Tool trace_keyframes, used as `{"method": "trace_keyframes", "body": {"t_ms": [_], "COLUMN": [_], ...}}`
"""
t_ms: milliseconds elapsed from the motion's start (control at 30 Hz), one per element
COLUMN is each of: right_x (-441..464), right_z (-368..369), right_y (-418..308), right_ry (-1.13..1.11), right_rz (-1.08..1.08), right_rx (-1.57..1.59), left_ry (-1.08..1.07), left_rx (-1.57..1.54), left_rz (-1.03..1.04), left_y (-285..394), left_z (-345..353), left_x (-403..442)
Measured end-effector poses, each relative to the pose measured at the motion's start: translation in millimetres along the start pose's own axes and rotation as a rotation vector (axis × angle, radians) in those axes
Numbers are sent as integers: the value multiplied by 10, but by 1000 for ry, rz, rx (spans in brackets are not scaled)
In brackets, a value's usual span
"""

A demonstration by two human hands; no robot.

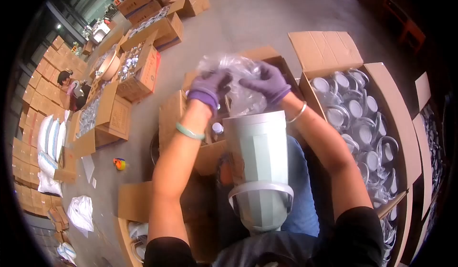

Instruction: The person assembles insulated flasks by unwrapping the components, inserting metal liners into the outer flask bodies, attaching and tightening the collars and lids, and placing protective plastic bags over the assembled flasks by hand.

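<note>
My left hand (210, 86), in a purple glove, has its fingers closed on the left side of a crumpled clear plastic bag (244, 88). My right hand (270, 83), gloved the same way, grips the bag's other side. Below the bag, a large pale green tumbler (256, 157) with faceted sides lies between my forearms, one end close to my torso. Its grey looped handle (261, 187) arcs across the end nearer me. An open cardboard box (172, 120) sits under and beyond my hands, and a small lidded bottle (217, 127) shows inside it.
On the right, a big open carton (405, 124) holds many grey lids with looped handles (354, 108). More filled cartons (114, 119) line the left. Another person (69, 89) works near stacked boxes (47, 71). An orange and yellow tape roll (119, 163) lies on the floor.
</note>
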State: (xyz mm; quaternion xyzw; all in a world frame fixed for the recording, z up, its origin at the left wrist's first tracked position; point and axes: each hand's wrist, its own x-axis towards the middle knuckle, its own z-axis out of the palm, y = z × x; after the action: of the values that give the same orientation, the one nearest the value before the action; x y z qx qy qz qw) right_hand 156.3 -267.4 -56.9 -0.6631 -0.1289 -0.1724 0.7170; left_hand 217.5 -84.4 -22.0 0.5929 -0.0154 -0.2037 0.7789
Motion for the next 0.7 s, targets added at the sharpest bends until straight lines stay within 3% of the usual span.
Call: {"method": "trace_keyframes", "body": {"t_ms": [33,67,100,167,233,267,300,367,400,433,533,567,633,667,700], "right_x": [-47,-99,-154,-266,-476,-573,-675,-781,-820,-875,-960,-952,-971,-975,-977], "right_z": [-99,-264,-386,-543,-658,-695,-718,-786,-792,-744,-598,-640,-625,-665,-728], "right_y": [-39,-8,1,79,371,424,495,619,517,390,79,2,-174,-161,-132], "right_ry": [38,3,75,75,-70,-149,-158,27,-5,-9,85,53,72,64,-51], "right_rz": [147,93,184,182,0,-124,-103,176,181,187,205,176,187,199,176], "right_rx": [194,364,439,211,-648,-882,-876,-199,88,90,633,653,689,687,578], "left_ry": [-3,-55,-104,-25,82,154,274,252,26,33,-379,-371,-399,-234,-221], "left_rx": [-1,-222,-443,-528,-437,-61,-26,-189,-397,-401,540,538,-531,-577,-586], "left_rz": [-6,-25,-45,-63,-105,-46,24,-136,-238,-241,383,381,15,-20,-18], "left_y": [-13,15,19,-157,-476,-620,-742,-943,-1292,-1271,-904,-854,-759,-562,-599], "left_z": [-83,-214,-333,-453,-496,-517,-455,-727,-1069,-1041,-748,-678,-504,-286,-418], "left_x": [38,67,96,140,112,1,-122,-6,288,231,-236,-338,-550,-757,-707]}}
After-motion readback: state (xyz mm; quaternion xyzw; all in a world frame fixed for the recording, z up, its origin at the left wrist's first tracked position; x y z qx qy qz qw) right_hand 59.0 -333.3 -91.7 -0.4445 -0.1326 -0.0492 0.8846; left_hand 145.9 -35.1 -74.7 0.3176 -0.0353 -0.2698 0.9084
